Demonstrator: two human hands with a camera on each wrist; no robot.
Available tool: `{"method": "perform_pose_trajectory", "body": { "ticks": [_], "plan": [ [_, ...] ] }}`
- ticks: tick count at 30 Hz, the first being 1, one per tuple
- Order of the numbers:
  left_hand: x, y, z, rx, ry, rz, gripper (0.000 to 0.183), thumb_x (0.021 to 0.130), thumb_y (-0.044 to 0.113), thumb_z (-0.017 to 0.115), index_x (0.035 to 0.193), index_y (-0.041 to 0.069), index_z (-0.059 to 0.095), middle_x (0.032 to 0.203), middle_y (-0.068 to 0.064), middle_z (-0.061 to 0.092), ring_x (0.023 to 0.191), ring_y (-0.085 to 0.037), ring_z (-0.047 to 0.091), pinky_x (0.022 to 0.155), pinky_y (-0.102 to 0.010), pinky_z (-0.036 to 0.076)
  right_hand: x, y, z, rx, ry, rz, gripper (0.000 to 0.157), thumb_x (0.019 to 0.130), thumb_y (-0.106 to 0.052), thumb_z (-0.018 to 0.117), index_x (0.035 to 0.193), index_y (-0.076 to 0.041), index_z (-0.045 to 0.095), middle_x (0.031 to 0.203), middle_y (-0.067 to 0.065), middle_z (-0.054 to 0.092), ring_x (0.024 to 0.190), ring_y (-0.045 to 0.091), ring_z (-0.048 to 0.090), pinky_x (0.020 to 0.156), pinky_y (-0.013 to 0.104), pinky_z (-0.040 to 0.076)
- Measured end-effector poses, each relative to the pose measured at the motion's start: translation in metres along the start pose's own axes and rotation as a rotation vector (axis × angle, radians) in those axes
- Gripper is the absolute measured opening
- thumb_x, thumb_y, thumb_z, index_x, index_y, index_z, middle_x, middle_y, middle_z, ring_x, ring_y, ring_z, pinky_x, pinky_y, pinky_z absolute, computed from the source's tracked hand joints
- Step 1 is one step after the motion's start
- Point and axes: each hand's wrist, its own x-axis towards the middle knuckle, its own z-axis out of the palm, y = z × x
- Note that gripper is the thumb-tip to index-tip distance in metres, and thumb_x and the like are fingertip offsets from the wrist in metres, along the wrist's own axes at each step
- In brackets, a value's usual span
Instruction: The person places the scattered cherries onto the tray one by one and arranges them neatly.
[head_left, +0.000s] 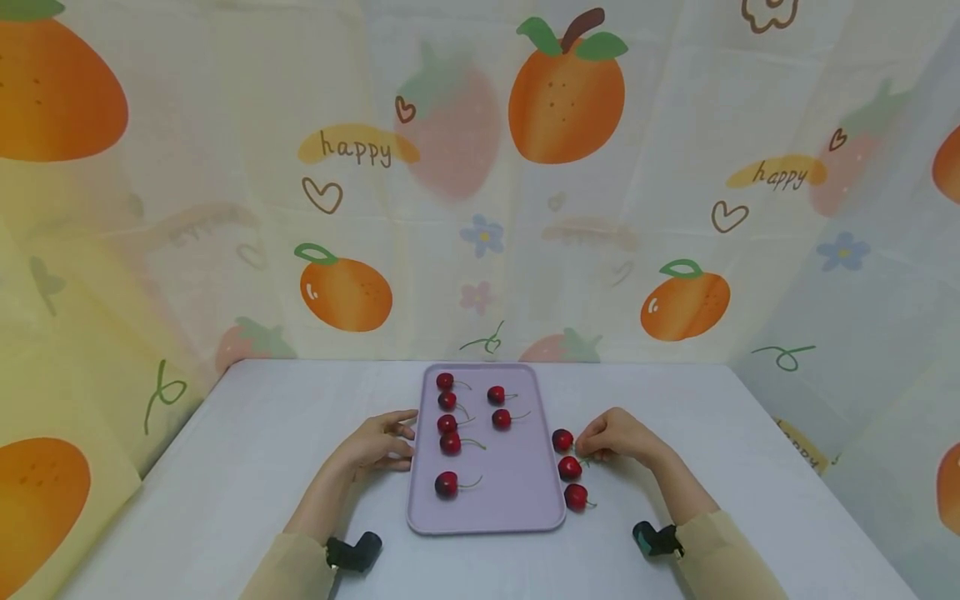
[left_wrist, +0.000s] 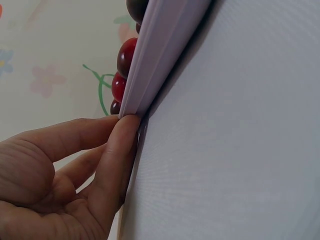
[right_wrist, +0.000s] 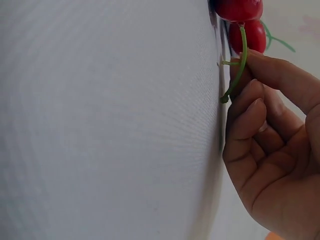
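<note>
A lilac tray point(head_left: 498, 492) lies on the table with several red cherries, stems on, in two columns; one left-column cherry point(head_left: 446, 485) sits apart, nearer the front. The left hand point(head_left: 378, 442) touches the tray's left edge, index finger and thumb close together at the rim in the left wrist view. Beside the tray's right edge, three cherries form a line: a far one point(head_left: 562, 440), a middle one point(head_left: 570, 468) and a near one point(head_left: 576, 497). Over there the right hand point(head_left: 618, 435) pinches the far cherry's stem between thumb and index finger, its other fingers curled.
A white cloth covers the table point(head_left: 285, 400). Right behind its far edge hangs a curtain point(head_left: 480, 275) printed with fruit, which also runs along both sides. Each wrist carries a dark camera, one at the left sleeve point(head_left: 288, 571) and one at the right sleeve point(head_left: 723, 558).
</note>
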Motion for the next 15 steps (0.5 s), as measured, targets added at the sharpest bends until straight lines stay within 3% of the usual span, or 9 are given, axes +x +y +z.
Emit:
{"method": "perform_pose_trajectory", "body": {
  "ticks": [9, 15],
  "plan": [
    [0.0001, -0.0001, 0.0005, -0.011, 0.004, -0.007, 0.073, 0.079, -0.008, 0.067, 0.147, 0.006, 0.044, 0.108, -0.012, 0.055, 0.08, -0.017, 0.063, 0.072, -0.032, 0.065, 0.0046, 0.003, -0.0027, -0.017, 0.079, -0.014, 0.02, 0.087, -0.02, 0.069, 0.093, -0.003, 0.077, 0.076, 0.002, 0.066, 0.072, 0.015, 0.056, 0.064, 0.023, 0.049],
    [0.0006, -0.0009, 0.0004, -0.017, -0.004, -0.002, 0.074, 0.079, -0.008, 0.066, 0.148, 0.005, 0.043, 0.108, -0.012, 0.055, 0.08, -0.017, 0.063, 0.072, -0.032, 0.065, 0.0071, 0.0051, -0.0045, 0.011, 0.079, -0.019, 0.02, 0.089, -0.018, 0.068, 0.096, -0.001, 0.076, 0.084, 0.003, 0.071, 0.076, 0.014, 0.058, 0.068, 0.021, 0.053]
  ]
}}
